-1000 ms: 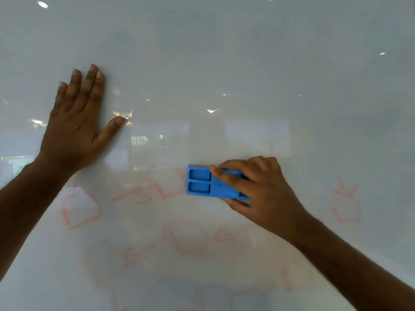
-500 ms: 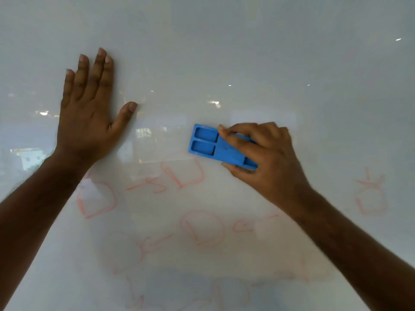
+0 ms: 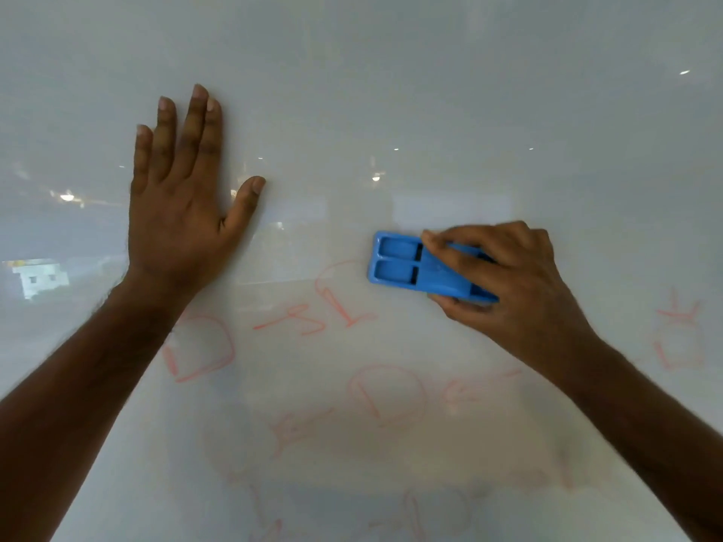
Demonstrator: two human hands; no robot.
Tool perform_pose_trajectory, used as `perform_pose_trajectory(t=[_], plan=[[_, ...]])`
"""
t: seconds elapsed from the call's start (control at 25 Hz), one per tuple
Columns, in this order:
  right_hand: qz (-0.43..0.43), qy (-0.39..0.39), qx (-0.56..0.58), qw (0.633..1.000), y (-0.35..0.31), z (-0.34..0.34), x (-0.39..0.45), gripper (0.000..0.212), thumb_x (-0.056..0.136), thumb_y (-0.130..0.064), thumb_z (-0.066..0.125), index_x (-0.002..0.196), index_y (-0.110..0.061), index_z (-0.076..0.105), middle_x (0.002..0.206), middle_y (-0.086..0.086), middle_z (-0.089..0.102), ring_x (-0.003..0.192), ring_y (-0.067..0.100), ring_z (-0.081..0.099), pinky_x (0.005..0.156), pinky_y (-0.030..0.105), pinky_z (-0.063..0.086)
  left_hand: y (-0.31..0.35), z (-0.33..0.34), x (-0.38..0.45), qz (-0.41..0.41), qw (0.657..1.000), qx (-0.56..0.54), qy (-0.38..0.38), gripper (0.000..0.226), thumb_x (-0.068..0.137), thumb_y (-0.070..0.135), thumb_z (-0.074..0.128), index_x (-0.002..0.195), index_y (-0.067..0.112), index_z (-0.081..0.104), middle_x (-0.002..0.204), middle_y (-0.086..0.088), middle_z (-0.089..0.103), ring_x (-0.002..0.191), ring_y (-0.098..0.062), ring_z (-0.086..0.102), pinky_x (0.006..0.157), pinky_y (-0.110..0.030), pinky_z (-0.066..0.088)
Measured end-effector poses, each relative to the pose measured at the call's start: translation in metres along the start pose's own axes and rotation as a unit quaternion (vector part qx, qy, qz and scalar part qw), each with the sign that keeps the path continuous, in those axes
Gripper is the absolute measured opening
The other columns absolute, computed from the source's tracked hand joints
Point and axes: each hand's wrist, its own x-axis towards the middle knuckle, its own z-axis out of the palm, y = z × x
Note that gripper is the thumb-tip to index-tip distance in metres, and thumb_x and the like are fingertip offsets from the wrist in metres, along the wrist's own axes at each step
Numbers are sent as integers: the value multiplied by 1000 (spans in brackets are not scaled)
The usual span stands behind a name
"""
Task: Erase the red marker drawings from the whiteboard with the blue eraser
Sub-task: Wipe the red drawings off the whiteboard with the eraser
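Note:
A glossy whiteboard (image 3: 430, 91) fills the head view. My right hand (image 3: 508, 283) grips the blue eraser (image 3: 407, 266) and holds it flat against the board, just right of a partly wiped red D shape (image 3: 332, 279). My left hand (image 3: 180, 205) lies flat on the board at upper left, fingers straight and spread. Faded red drawings remain lower down: a D (image 3: 199, 346) by my left wrist, a scribble (image 3: 313, 326), a round D (image 3: 387, 397) in the middle, and a small figure (image 3: 678, 338) at the far right.
Pale red smears and more faint red marks (image 3: 430, 514) run along the bottom of the board. The upper half of the board shows only reflections of ceiling lights and a window (image 3: 39, 277).
The eraser in my right hand went up across the red D shape and sits at its right side, part of that shape now wiped away. My left hand stays flat on the board.

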Motion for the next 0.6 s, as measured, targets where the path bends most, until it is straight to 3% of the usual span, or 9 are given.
perform_pose_trajectory(t=[0.12, 0.28, 0.48, 0.6], plan=[[27, 8, 18, 999, -28, 12, 34, 59, 90, -41, 72, 146, -30, 58, 132, -9, 63, 106, 25, 56, 89, 46, 40, -1, 2, 0, 0, 1000, 4, 6, 78, 115, 58, 32, 176, 13, 13, 184, -5, 11, 171, -33, 6, 139, -48, 3], [-30, -22, 14, 999, -63, 28, 34, 61, 89, -39, 70, 148, -30, 56, 133, -9, 62, 103, 24, 56, 87, 48, 42, -3, -1, 0, 9, 1000, 6, 4, 80, 115, 59, 30, 176, 11, 14, 184, -7, 12, 171, -34, 7, 139, -51, 6], [-82, -61, -34, 994, -53, 15, -10, 57, 92, -39, 63, 147, -31, 52, 133, -7, 63, 103, 21, 54, 86, 46, 44, -17, -7, -3, 55, 998, 11, -14, 80, 115, 60, 31, 176, 11, 15, 184, -7, 11, 171, -31, 7, 139, -49, 9], [-70, -60, -76, 993, -37, 0, -13, 59, 91, -40, 61, 147, -30, 49, 131, -5, 64, 100, 22, 55, 83, 46, 45, -35, -14, -8, 92, 995, 7, -40, 80, 114, 59, 33, 176, 12, 13, 185, -5, 9, 171, -28, 5, 140, -46, 7]])
